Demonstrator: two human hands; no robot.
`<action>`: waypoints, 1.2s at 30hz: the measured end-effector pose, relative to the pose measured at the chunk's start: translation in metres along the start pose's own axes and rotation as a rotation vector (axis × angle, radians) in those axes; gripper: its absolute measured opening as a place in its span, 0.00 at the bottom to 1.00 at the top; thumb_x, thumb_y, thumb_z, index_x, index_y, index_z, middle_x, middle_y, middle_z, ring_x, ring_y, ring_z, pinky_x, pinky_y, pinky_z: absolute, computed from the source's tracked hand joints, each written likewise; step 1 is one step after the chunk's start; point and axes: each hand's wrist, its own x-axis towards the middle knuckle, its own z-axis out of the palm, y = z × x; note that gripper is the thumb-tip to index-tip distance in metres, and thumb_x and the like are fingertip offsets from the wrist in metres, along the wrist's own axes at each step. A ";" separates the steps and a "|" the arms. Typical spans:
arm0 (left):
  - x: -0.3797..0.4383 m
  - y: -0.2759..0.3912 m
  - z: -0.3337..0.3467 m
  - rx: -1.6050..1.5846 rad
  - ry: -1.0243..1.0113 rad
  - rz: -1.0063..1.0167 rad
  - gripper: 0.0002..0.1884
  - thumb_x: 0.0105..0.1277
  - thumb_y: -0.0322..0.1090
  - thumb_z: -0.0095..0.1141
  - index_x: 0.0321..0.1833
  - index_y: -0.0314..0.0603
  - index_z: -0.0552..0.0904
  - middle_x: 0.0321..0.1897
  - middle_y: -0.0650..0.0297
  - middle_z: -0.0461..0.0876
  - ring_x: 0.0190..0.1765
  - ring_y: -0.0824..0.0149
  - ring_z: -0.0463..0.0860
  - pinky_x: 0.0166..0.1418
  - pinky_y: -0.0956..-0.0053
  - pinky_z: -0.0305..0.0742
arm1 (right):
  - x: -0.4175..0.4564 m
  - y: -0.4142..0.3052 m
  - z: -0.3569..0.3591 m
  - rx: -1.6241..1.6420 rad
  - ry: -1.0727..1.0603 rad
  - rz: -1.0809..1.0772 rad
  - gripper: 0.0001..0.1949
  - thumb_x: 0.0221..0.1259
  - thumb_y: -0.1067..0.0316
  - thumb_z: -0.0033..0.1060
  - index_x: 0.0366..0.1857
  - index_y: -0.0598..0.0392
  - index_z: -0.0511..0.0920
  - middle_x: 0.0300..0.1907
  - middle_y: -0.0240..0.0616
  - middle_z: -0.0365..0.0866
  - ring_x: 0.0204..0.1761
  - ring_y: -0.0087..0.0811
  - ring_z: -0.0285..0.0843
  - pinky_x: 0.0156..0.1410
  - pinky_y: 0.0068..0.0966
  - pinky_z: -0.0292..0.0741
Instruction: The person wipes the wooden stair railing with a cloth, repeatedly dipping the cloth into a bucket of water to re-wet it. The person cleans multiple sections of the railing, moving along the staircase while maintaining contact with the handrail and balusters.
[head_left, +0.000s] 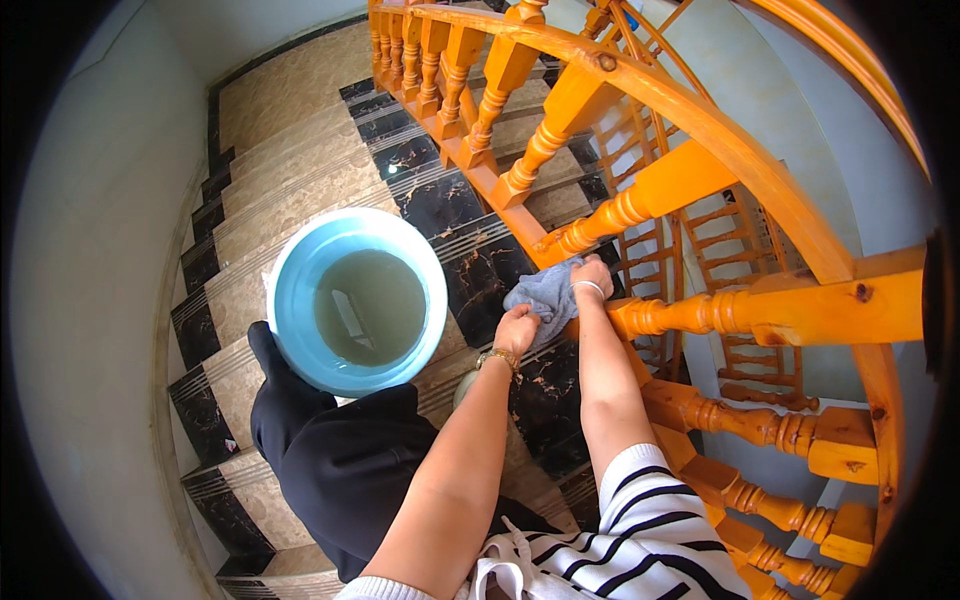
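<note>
A grey-blue cloth (551, 294) lies over the bottom rail of the orange wooden banister, between two turned balusters. My left hand (517, 328), with a gold-coloured watch or bracelet at the wrist, grips the cloth's near left edge. On its right side my right hand (592, 277), wearing a pale band, holds the same cloth with bent fingers. Left of both hands stands a light blue plastic bucket (292, 300) holding murky greyish water (382, 300), on the stair treads close to my dark-trousered leg.
Stone stairs (300, 150) with beige treads and black marble borders run beside a pale wall (105, 262). The banister's curved handrail (697, 127) and turned balusters (660, 315) rise at the right, with an open stairwell beyond. A pale rounded object (465, 386) shows partly behind my left forearm.
</note>
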 end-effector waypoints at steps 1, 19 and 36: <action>0.005 -0.006 -0.004 0.017 0.016 0.020 0.10 0.55 0.30 0.50 0.38 0.35 0.79 0.23 0.69 0.76 0.28 0.74 0.72 0.34 0.78 0.66 | 0.000 -0.004 0.008 0.025 0.060 0.014 0.12 0.51 0.57 0.62 0.37 0.49 0.81 0.45 0.42 0.81 0.48 0.44 0.79 0.48 0.41 0.77; 0.017 -0.025 -0.008 0.294 0.010 0.022 0.27 0.53 0.39 0.53 0.57 0.35 0.75 0.49 0.48 0.81 0.54 0.57 0.79 0.58 0.73 0.68 | -0.043 -0.001 0.013 0.044 -0.117 -0.195 0.09 0.51 0.62 0.58 0.37 0.47 0.78 0.40 0.46 0.82 0.44 0.48 0.80 0.50 0.43 0.74; 0.024 -0.014 -0.003 0.228 0.102 0.023 0.23 0.54 0.37 0.52 0.53 0.33 0.77 0.39 0.51 0.83 0.45 0.58 0.82 0.50 0.71 0.72 | -0.023 -0.012 0.026 -0.206 0.055 -0.179 0.12 0.55 0.58 0.54 0.37 0.51 0.82 0.52 0.38 0.73 0.58 0.42 0.67 0.61 0.40 0.65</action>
